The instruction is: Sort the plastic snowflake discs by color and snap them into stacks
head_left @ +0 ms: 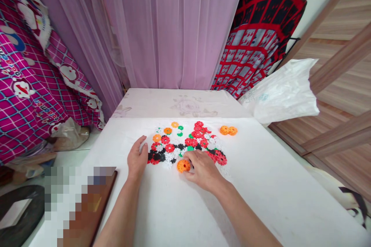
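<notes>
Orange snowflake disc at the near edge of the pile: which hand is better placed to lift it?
Right. The right hand already touches the orange disc; the left hand rests flat beside the pile.

Pink curtains (162,27) behind bench's far edge; wood-panelled wall (344,65) right; patterned bedding (31,81) left; daylight through curtains.

Home bedroom: pink curtains (162,27), cartoon-print bedding (31,85), red patterned blanket (257,42), wood-laminate floor (342,85).
</notes>
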Tool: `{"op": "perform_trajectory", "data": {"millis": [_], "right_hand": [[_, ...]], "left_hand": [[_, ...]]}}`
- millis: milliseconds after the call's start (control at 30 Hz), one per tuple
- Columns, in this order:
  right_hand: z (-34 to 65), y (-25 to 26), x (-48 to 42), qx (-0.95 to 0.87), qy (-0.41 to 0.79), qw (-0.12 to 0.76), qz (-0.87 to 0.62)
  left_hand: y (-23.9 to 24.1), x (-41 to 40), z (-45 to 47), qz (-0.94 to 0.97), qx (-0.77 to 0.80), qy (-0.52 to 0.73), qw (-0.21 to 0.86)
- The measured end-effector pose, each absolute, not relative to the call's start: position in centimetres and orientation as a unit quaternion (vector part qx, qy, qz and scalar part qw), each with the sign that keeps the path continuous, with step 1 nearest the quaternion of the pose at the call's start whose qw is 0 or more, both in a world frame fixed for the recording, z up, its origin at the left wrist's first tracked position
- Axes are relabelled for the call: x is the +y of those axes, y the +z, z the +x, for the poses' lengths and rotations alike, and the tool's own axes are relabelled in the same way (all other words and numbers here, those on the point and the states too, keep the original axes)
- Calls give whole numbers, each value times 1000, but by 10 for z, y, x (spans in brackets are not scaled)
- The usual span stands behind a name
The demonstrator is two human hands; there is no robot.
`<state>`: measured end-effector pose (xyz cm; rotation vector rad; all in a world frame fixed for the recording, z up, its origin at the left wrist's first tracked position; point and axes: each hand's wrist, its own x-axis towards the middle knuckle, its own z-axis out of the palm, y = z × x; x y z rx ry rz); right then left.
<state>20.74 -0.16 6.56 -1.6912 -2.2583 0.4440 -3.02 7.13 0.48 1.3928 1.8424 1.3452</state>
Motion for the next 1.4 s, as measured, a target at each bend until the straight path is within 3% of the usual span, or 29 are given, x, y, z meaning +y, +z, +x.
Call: {"op": "perform_trajectory", "data": {"millis": [233, 500, 867, 1100, 1400], "right_hand": [[216, 65, -9, -778, 139, 164, -590], [220, 68, -18, -786, 125, 9, -606], [219, 73, -10, -771, 112, -9, -627], [208, 89, 74, -782, 50, 84, -616], [175, 61, 168, -765, 51, 17, -642]], "left_hand": [[1, 72, -31, 512, 668, 488, 231], [1, 73, -31, 515, 664, 491, 231], [4, 71, -30, 512, 669, 485, 234], [-2, 73, -32, 504, 661, 500, 242], [-10, 75, -34, 505, 645, 524, 233]]}}
